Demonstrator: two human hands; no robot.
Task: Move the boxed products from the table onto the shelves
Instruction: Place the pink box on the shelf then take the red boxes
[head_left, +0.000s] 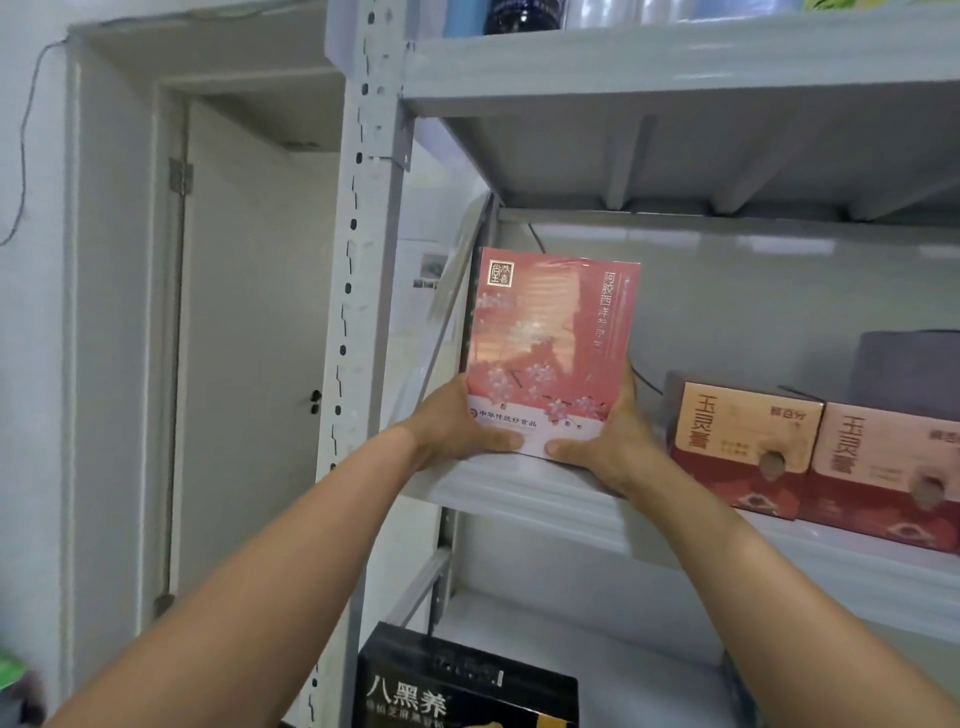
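A tall pink box (550, 343) printed with white blossoms stands upright at the left end of the middle shelf (524, 493). My left hand (457, 426) grips its lower left corner, thumb laid along the bottom front. My right hand (602, 441) grips the lower right corner the same way. The box's base sits at the shelf's front edge, close to the grey upright post (363, 291).
Two red and tan boxes (748, 447) (888, 473) stand to the right on the same shelf, with a grey box (909, 364) behind. A black box (462, 686) sits on the shelf below. Bottles line the top shelf (675, 57). A white door (249, 338) is at left.
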